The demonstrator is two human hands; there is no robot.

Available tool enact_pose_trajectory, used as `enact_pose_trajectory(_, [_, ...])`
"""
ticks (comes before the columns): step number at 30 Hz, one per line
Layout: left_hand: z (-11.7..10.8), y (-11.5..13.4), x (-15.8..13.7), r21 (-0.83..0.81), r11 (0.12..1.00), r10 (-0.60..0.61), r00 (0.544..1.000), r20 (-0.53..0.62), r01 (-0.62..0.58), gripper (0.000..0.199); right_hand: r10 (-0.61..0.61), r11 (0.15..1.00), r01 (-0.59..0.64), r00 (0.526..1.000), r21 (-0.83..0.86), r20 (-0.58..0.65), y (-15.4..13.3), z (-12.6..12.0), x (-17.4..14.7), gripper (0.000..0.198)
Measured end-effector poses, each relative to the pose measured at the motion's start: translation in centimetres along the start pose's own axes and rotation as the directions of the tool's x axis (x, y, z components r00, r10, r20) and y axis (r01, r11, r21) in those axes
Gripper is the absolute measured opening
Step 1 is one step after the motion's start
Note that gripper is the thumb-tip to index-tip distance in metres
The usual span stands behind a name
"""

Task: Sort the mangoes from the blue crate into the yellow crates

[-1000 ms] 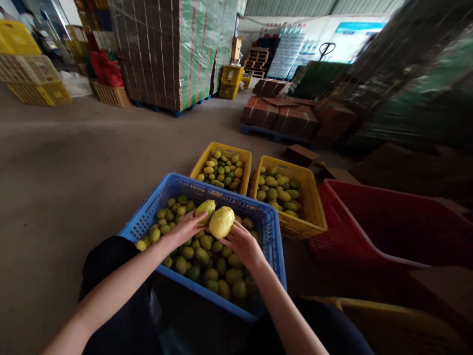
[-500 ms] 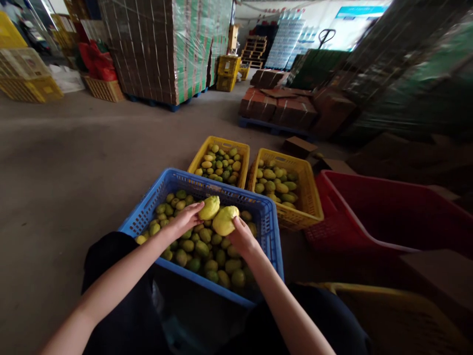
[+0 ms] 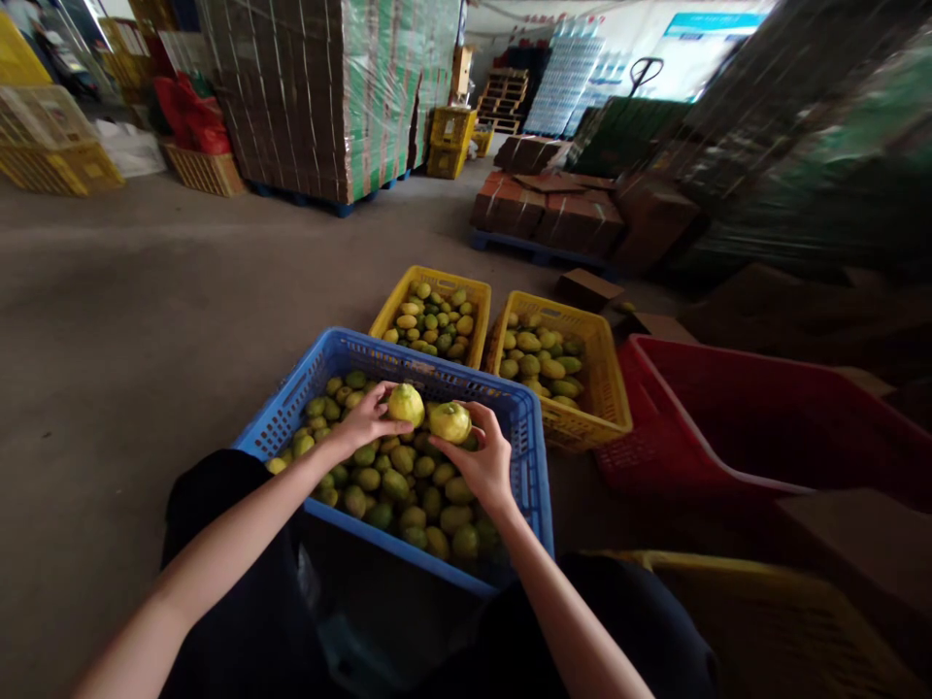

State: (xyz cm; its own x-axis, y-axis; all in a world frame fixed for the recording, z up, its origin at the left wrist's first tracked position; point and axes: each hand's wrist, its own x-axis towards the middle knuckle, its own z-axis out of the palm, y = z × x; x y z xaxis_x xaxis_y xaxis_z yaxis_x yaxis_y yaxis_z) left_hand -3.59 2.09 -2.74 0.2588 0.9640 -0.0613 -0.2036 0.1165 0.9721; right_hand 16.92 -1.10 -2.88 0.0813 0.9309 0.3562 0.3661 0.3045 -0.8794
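My left hand (image 3: 369, 421) grips a yellow-green lemon (image 3: 406, 405), its thumb under the fruit and the fingers behind. Beside it my right hand (image 3: 483, 453) is closed round a second lemon (image 3: 449, 422), thumb below and fingers over the far side. Both lemons are held close together above a blue plastic crate (image 3: 429, 563), their ends turned up toward me. Many green and yellow lemons (image 3: 397, 485) lie in the crate below my hands.
Beyond the blue crate stand two yellow crates of lemons, one at left (image 3: 486, 291) and one at right (image 3: 618, 388). A large red bin (image 3: 728, 466) is on the right. Another yellow crate (image 3: 699, 563) sits near my right knee. Wrapped pallet stacks (image 3: 291, 97) rise behind.
Both lemons have been turned in my fingers so their ends face upward. My right hand has shifted its grip, fingers now over the far side, and the fruits are slightly farther apart.
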Motion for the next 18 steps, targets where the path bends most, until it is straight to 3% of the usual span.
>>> enact_pose_trajectory(2, [0.0, 0.1, -0.2, 0.203, 0.972, 0.126, 0.992, -0.012, -0.121, 0.06, -0.088, 0.994, 0.086, 0.996, -0.064, -0.027, -0.1, -0.2, 0.0, 0.055])
enact_pose_trajectory(5, [0.2, 0.6, -0.6, 0.493, 0.808, 0.344, 0.937, 0.052, -0.324, 0.052, -0.216, 0.966, 0.204, 0.975, -0.158, -0.059, -0.4, -0.4, 0.0, 0.054])
enact_pose_trajectory(7, [0.4, 0.8, -0.8, 0.579, 0.714, 0.425, 0.901, 0.089, -0.394, 0.048, -0.289, 0.936, 0.267, 0.955, -0.23, -0.066, -0.6, -0.6, 0.0, 0.053])
enact_pose_trajectory(12, [0.2, 1.1, -0.7, 0.593, 0.681, 0.475, 0.876, 0.087, -0.429, 0.048, -0.355, 0.892, 0.307, 0.93, -0.331, -0.096, -0.6, -0.6, 0.0, 0.052])
enact_pose_trajectory(18, [0.1, 1.7, -0.8, 0.555, 0.7, 0.45, 0.881, 0.148, -0.451, 0.045, -0.333, 0.931, 0.305, 0.936, -0.202, -0.117, -1.0, -0.4, -0.4, 0.05])
